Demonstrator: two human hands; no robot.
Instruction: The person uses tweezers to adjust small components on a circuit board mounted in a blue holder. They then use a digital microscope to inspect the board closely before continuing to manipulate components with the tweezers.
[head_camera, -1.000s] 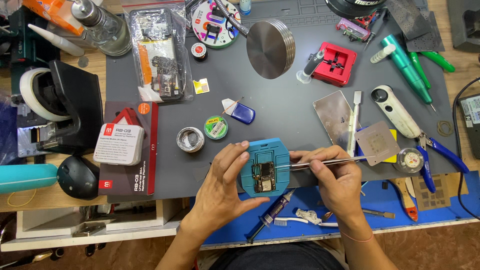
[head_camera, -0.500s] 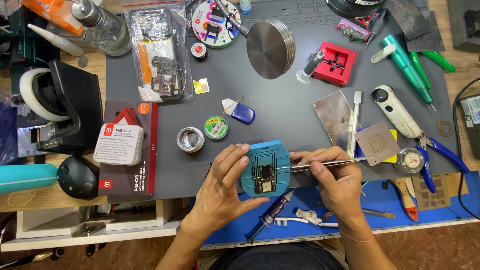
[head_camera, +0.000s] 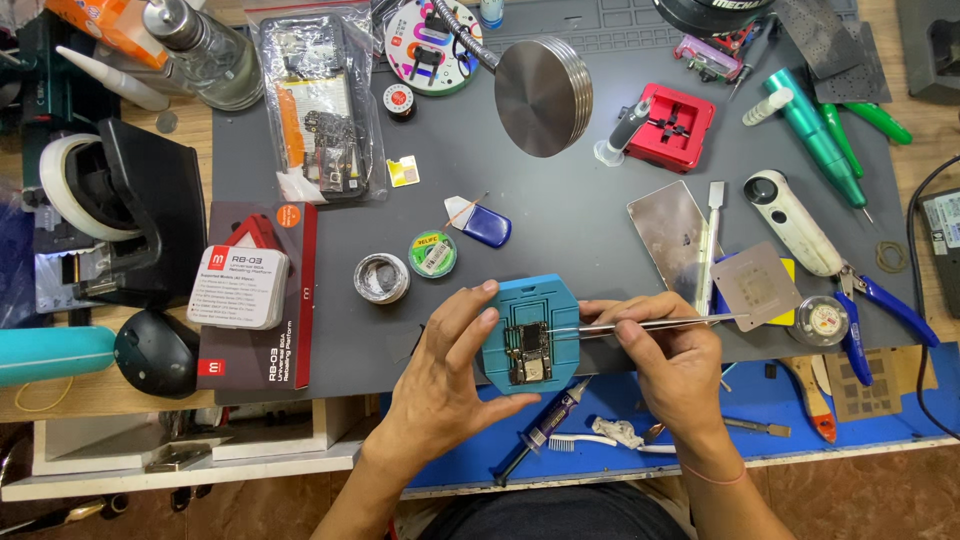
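A teal holder block (head_camera: 533, 305) lies on the dark grey mat (head_camera: 580, 200) near its front edge, with a small circuit board (head_camera: 528, 352) clamped in its middle. My left hand (head_camera: 445, 370) grips the block from the left, fingers on its top edge and thumb under it. My right hand (head_camera: 668, 355) holds metal tweezers (head_camera: 650, 324) sideways, their tips reaching the circuit board from the right.
Around the mat: a round metal disc (head_camera: 545, 97) on a flexible arm, a red jig (head_camera: 672, 127), a steel plate (head_camera: 668, 232), stencils (head_camera: 755, 286), two small tins (head_camera: 382, 277), a syringe (head_camera: 545, 427), a toothbrush (head_camera: 590, 441), blue pliers (head_camera: 880, 310), green tools (head_camera: 820, 135), a tape dispenser (head_camera: 110, 210).
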